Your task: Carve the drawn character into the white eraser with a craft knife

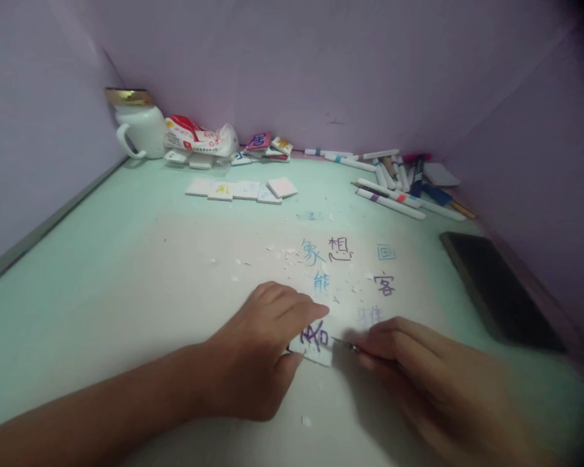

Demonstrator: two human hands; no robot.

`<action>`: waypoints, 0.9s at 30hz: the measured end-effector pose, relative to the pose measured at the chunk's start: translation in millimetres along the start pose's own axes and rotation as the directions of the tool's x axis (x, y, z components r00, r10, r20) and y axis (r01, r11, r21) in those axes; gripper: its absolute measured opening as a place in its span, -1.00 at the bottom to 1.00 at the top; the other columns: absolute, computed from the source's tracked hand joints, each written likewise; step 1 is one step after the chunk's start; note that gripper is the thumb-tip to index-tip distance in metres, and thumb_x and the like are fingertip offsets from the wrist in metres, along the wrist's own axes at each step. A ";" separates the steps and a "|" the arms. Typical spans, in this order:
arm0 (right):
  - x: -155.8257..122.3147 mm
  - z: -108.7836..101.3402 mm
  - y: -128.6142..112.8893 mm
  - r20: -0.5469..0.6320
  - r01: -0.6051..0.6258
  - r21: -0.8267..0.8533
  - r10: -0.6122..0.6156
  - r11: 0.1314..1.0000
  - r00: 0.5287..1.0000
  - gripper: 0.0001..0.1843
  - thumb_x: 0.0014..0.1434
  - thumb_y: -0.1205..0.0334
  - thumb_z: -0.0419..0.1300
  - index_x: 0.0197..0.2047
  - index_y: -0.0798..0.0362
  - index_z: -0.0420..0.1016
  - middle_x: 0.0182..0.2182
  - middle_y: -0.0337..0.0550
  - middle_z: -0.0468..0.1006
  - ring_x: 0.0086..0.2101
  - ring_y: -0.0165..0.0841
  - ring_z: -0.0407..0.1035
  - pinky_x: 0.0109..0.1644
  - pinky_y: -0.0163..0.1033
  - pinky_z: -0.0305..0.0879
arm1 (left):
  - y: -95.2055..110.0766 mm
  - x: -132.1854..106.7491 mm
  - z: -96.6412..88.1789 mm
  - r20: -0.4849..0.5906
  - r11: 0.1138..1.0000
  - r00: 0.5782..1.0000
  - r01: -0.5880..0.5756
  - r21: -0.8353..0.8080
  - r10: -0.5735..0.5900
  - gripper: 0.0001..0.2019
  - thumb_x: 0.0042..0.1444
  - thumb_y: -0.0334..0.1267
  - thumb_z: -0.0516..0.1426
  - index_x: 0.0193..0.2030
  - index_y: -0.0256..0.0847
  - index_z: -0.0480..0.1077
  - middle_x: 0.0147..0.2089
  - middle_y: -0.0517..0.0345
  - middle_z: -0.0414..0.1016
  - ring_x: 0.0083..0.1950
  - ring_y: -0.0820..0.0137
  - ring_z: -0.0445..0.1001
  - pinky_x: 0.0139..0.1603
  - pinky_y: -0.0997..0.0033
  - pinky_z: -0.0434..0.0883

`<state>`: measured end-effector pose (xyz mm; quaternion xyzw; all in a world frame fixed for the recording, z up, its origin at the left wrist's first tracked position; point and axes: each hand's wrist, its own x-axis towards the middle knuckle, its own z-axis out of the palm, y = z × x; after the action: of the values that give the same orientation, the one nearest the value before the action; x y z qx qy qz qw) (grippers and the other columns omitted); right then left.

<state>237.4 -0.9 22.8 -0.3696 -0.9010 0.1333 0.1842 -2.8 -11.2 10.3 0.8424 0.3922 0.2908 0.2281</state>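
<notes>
My left hand (260, 353) pins down a small white tile (316, 354) between thumb and forefinger, its other fingers curled under. A purple character is drawn on the tile, partly covered by the hand. In a pen-like grip, my right hand (418, 370) holds a thin pointed metal tool that looks like a craft knife (345, 344); its handle is hidden by the fingers. The tip points left at the tile's right edge; whether it touches cannot be told. White shavings (287, 259) lie scattered beyond the hands. Blue and purple characters (339, 250) are written on the tabletop.
Markers (392, 202) lie heaped at the back right, with a dark phone-like slab (499, 288) nearer me. A row of white tiles (233, 189), coloured tiles (259, 143), a plastic package (199, 137) and a lidded white mug (143, 130) stand toward the back left. Purple walls (292, 65) enclose the table.
</notes>
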 end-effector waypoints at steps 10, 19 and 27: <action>-8.7 -5.2 -5.2 -0.145 -0.099 0.099 0.113 0.990 0.983 -0.76 0.24 0.32 0.04 -0.04 -0.12 0.36 -0.27 -0.14 0.55 -0.40 -0.31 0.51 -0.48 -0.31 0.39 | -0.3 -1.0 1.9 -0.023 0.998 0.999 0.034 0.059 -0.033 -0.58 0.00 -0.44 0.11 0.07 -0.33 0.30 -0.01 -0.15 0.40 0.02 0.12 0.31 0.13 -0.08 0.23; -14.4 -16.3 5.9 -0.067 -0.210 0.787 0.419 0.580 0.906 -0.76 0.30 0.23 0.05 -0.13 -0.23 0.52 -0.38 -0.16 0.57 -0.34 -0.22 0.54 -0.32 -0.16 0.51 | -2.2 -3.5 3.5 -0.030 0.999 0.999 0.028 0.043 -0.026 -0.59 0.01 -0.43 0.12 0.06 -0.32 0.30 -0.02 -0.13 0.39 0.02 0.14 0.30 0.14 -0.04 0.21; -0.7 -1.0 -0.5 -0.060 -0.109 0.912 0.392 0.395 0.918 -0.66 0.14 0.19 0.30 0.00 -0.27 0.50 -0.40 -0.27 0.55 -0.50 -0.45 0.47 -0.49 -0.45 0.41 | -4.0 -1.9 3.9 -0.033 0.998 0.999 0.021 0.060 -0.019 -0.64 0.04 -0.40 0.11 0.02 -0.31 0.32 -0.02 -0.14 0.38 0.01 0.13 0.29 0.12 -0.05 0.20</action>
<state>238.0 -1.7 23.7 -0.3621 -0.5914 0.5647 0.4475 -3.3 -11.0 4.4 0.8400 0.4128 0.2903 0.1992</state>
